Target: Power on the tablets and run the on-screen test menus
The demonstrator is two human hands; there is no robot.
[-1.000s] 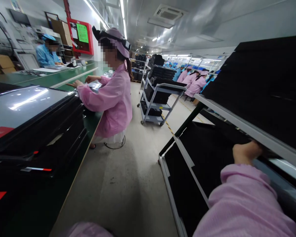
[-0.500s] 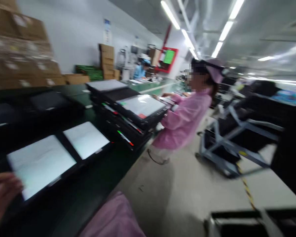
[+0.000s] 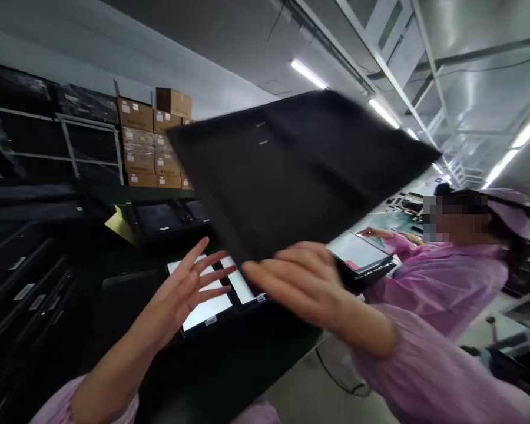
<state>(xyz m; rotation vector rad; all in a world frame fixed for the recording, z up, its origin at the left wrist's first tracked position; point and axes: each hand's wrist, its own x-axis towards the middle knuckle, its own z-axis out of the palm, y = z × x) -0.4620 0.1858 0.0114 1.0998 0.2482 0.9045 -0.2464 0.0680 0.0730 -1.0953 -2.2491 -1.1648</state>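
My right hand (image 3: 307, 282) grips the black tray (image 3: 291, 171) by its near edge; left of it, my left hand (image 3: 188, 288) spreads open, empty.

From the wearer's head, one camera looks forward and down, past the close hands (image 3: 302, 280), across the table (image 3: 247, 347).

The right hand (image 3: 307, 282) grips a black tray (image 3: 291, 176) by its edge, tilted above the bench (image 3: 247, 353); the left hand (image 3: 188, 288) is spread open.
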